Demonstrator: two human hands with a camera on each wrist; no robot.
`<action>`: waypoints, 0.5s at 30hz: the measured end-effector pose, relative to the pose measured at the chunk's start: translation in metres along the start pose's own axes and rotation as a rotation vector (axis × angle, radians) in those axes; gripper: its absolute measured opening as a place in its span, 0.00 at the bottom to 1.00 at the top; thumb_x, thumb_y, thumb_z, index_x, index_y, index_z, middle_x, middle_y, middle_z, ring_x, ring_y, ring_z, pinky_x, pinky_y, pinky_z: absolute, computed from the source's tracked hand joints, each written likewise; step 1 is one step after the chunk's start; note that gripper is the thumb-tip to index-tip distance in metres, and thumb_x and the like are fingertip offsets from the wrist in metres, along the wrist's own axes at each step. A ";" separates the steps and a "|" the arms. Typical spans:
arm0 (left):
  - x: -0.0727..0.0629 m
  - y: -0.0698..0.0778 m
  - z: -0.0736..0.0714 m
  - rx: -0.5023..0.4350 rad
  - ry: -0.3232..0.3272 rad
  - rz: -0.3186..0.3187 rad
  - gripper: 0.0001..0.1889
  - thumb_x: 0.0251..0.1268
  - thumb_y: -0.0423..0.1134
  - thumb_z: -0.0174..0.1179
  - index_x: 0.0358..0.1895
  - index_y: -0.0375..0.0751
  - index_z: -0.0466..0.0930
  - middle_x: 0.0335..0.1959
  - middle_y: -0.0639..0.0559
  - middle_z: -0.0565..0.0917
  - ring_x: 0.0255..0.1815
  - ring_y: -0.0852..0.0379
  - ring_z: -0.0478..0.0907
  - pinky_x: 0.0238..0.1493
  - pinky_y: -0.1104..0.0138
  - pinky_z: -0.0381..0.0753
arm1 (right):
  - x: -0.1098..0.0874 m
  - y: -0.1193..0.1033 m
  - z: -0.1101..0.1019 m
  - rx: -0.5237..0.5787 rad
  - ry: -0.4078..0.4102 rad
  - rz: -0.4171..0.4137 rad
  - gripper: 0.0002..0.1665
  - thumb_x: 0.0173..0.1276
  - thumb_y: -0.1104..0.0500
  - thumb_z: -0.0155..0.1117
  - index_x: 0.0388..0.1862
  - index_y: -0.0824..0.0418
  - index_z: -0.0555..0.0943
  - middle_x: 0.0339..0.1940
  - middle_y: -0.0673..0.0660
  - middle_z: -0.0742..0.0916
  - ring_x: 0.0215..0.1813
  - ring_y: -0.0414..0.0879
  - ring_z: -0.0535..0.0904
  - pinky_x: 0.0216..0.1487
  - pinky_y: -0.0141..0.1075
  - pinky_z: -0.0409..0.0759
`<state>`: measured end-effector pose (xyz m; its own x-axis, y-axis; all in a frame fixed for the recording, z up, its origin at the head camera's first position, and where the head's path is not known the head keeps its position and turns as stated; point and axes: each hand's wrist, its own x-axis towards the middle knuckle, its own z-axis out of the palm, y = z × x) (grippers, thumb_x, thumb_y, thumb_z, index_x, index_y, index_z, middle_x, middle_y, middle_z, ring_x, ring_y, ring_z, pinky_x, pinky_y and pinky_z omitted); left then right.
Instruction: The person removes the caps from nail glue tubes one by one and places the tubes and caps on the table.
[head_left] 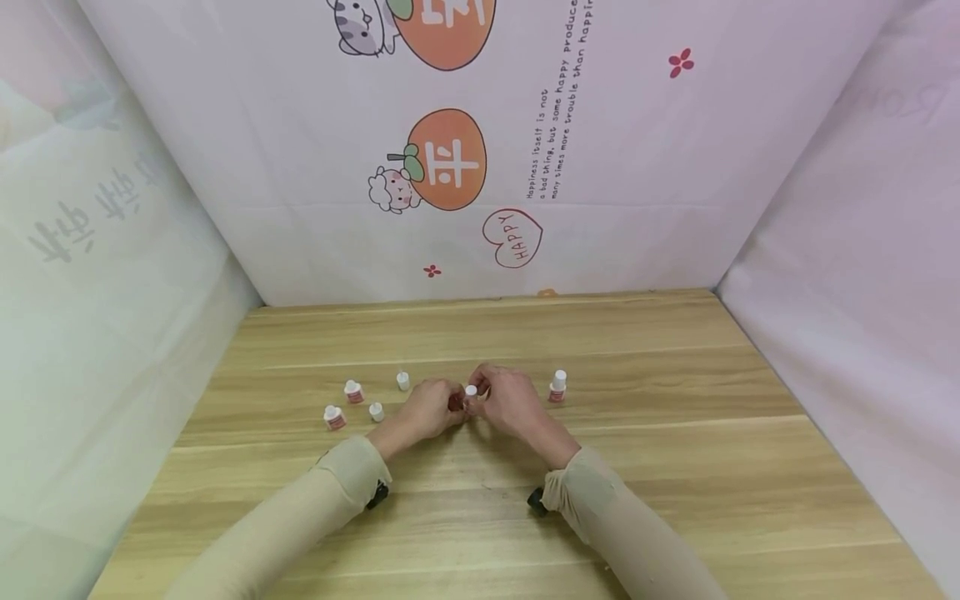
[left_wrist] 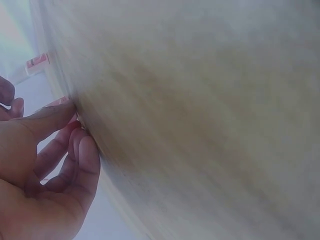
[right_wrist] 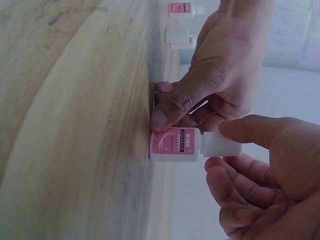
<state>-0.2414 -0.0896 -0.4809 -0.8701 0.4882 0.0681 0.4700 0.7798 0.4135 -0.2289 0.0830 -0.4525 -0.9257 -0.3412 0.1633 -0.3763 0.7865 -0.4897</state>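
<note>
A small white bottle (right_wrist: pixel 175 145) with a pink label stands on the wooden table between the two hands. My left hand (head_left: pixel 429 408) holds the bottle's body low down, its thumb against the label side. On the bottle's white cap (head_left: pixel 471 390), the thumb and fingers of my right hand (head_left: pixel 512 402) pinch from either side. The right wrist view shows the cap (right_wrist: pixel 222 144) on the neck, with a narrow gap above the shoulder. In the left wrist view, the left hand (left_wrist: pixel 45 165) mostly hides the bottle.
Two uncapped bottles (head_left: pixel 354 392) (head_left: pixel 334 418) stand on the left side of the table. Near them are two loose white caps (head_left: pixel 402 381) (head_left: pixel 377 412). A capped bottle (head_left: pixel 557 387) stands right of the hands. A printed cloth wall (head_left: pixel 615 233) rises behind the table.
</note>
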 end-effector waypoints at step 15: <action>0.000 0.000 0.000 -0.002 -0.020 -0.009 0.08 0.61 0.40 0.70 0.33 0.43 0.81 0.25 0.53 0.81 0.28 0.60 0.73 0.32 0.67 0.74 | 0.001 -0.002 -0.001 -0.020 -0.020 -0.004 0.09 0.62 0.55 0.72 0.38 0.52 0.81 0.34 0.49 0.88 0.35 0.42 0.80 0.42 0.39 0.78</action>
<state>-0.2420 -0.0897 -0.4808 -0.8710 0.4891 0.0466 0.4620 0.7832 0.4162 -0.2288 0.0819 -0.4509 -0.9234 -0.3540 0.1483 -0.3806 0.7950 -0.4723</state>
